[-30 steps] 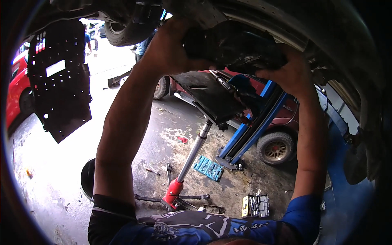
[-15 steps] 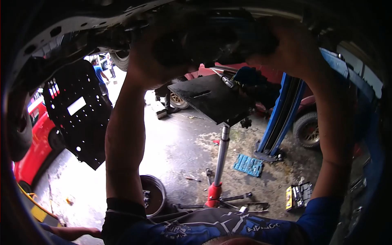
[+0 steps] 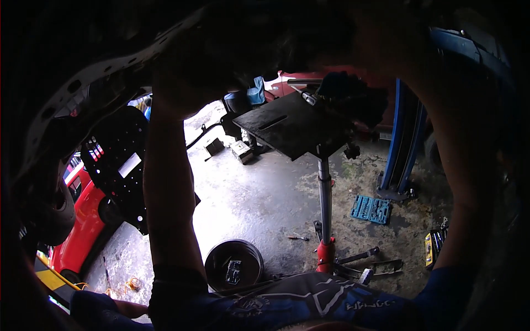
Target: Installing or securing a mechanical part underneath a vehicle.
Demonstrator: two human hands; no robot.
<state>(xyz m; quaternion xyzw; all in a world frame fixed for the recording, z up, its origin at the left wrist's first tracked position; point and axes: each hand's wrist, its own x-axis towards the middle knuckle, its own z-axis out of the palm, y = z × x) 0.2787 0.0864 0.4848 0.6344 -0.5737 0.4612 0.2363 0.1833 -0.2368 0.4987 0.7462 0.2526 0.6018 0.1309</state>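
The stained grey concrete workshop floor [image 3: 259,193] carried a red-based jack stand [image 3: 325,255] near the middle, a round dark metal pan [image 3: 233,265] to its left, a blue socket tray [image 3: 371,209] to the right, and loose hand tools [image 3: 361,263] just beside the stand's base.

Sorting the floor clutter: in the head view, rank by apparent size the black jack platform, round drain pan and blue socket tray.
1. black jack platform, though it sits nearer the camera
2. round drain pan
3. blue socket tray
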